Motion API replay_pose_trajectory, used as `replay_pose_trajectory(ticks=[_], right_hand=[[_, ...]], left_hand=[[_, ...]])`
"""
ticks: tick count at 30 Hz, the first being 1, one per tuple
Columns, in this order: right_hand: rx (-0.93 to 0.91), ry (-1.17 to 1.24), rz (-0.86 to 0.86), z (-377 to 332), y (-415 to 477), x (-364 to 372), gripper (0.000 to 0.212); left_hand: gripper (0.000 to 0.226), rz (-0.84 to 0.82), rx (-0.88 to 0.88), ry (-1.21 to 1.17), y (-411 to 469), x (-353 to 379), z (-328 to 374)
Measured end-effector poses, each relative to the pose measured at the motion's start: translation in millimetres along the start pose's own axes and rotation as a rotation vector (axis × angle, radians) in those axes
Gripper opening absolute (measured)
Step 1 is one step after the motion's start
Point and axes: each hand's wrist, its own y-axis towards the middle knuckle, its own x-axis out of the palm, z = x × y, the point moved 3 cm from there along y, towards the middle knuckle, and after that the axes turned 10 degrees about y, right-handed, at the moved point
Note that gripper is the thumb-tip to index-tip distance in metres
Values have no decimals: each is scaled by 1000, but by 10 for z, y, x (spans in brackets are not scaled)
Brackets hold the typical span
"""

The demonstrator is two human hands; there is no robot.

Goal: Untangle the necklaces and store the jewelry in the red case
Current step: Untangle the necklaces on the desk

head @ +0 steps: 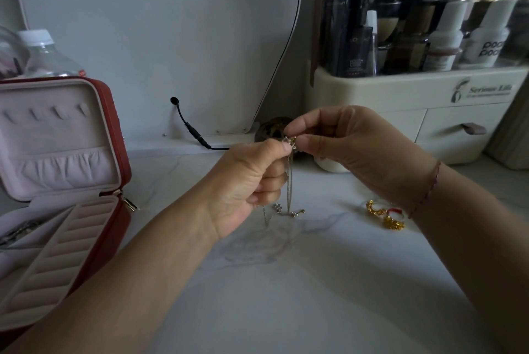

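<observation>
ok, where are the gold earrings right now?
In the head view, the gold earrings lie on the marble tabletop at right. They are right of the dangling necklace chains and in front of the cream cosmetics organizer.

The organizer (372, 90) reads "Serious Life", the dark bottle (356, 50) "YOUTH CODE".

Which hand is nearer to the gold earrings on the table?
Right. The right hand is above and left of the gold earrings; the left hand is farther left, past the hanging chains.
</observation>
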Motion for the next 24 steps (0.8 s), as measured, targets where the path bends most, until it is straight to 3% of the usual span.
replay_pose_trajectory(ticks=[3,7,15,24], right_hand=[[-49,-239,30,-22,-10,16,12],[-121,-442,97,-56,-19,26,8],[-121,-396,52,-78,-22,30,3],[-122,-311,42,-81,-9,12,3]], left_hand=[[23,-24,-36,35,0,3,-11],[32,-47,-31,104,-7,3,-21],[46,-27,5,51,0,-16,-3],[35,39,2,15,12,-29,6]])
